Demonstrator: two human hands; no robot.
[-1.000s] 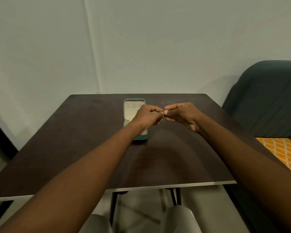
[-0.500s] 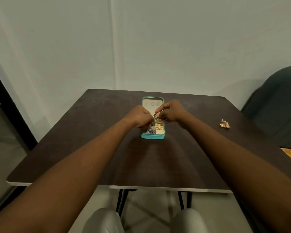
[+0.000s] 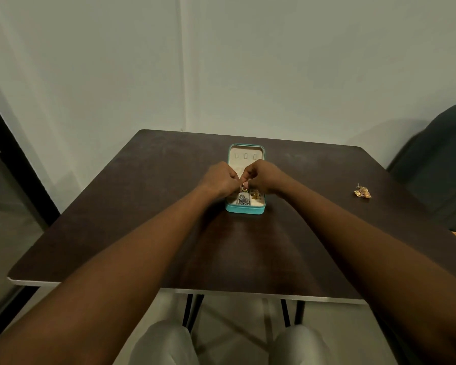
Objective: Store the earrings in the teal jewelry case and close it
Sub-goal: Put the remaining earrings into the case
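Here we are, both hands up over the middle of the counter (image 3: pixel 169 206). The left hand (image 3: pixel 220 180) and the right hand (image 3: pixel 261 176) are curled knuckle to knuckle, and their fingertips meet on a tiny gold earring (image 3: pixel 244 190), pinched from both sides. It is too small for me to tell which part each hand has.

The teal case (image 3: pixel 244 209) lies open right under them. Its long axis runs straight away from me, with the lid (image 3: pixel 246 155) laid back toward the far edge and the tray toward the near edge. The pinched earring hangs just above the tray, behind a silver piece (image 3: pixel 244 199) and beside a gold piece (image 3: pixel 256 194) already lying inside. I can't make out which compartment sits under it, because the hands cover that part.

So the drop looks like a short one, straight down with no sideways travel. I'd want the fingers to let go low, since a piece this light could bounce off a divider.

Then there's the loose earring (image 3: pixel 363 193), well apart near the right edge of the counter. It lies to the right of both hands, and the right hand is clearly the nearer one, so I'd send that one. By my reckoning, the lid can't come over until that piece is in.
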